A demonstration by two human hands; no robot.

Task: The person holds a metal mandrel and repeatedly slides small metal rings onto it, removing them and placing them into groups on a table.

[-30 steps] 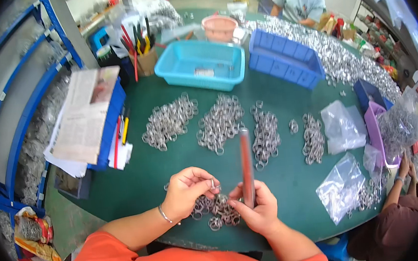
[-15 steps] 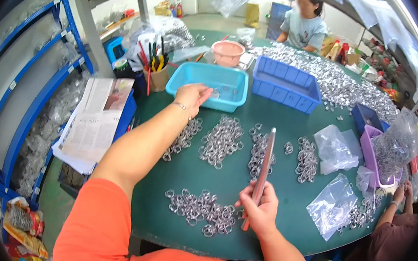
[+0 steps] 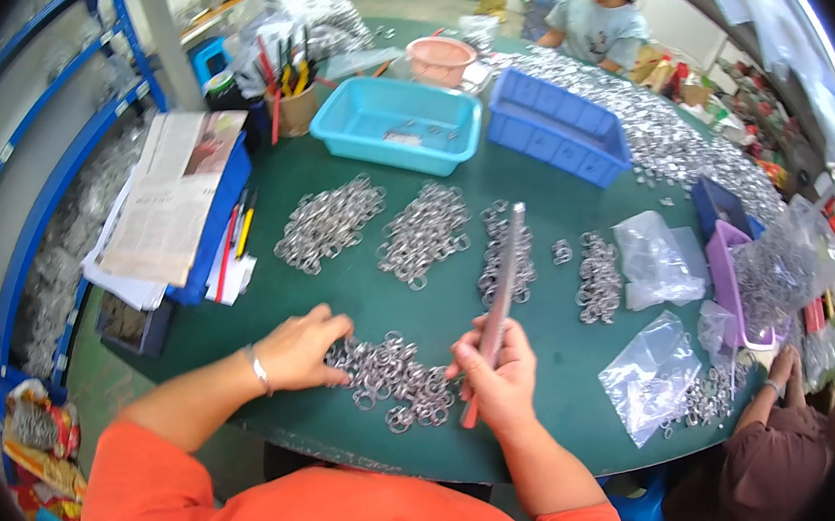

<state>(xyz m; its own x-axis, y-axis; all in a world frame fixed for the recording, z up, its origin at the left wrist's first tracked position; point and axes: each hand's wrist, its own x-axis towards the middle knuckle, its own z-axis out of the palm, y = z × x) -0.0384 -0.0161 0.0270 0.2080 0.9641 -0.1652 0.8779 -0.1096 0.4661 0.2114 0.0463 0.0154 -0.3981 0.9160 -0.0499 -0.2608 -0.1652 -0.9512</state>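
Note:
My right hand (image 3: 497, 378) grips a long thin metal rod (image 3: 501, 288) that leans up and away over the green table (image 3: 361, 296). My left hand (image 3: 304, 350) rests at the left side of a pile of small metal rings (image 3: 401, 381) near the table's front edge, fingers curled and touching the rings. Whether it holds any ring I cannot tell. Three more heaps of rings (image 3: 328, 223) lie further out across the table's middle.
A turquoise tray (image 3: 396, 124) and a blue bin (image 3: 553, 127) stand at the back. Newspaper (image 3: 170, 199) lies on a blue box at left. Clear plastic bags (image 3: 655, 373) and a purple tray (image 3: 726, 281) sit at right. One person sits across; another person's hand (image 3: 780, 366) is at lower right.
My left hand has come back from the turquoise tray to the near ring pile. The rod in my right hand has stayed upright, tilted slightly.

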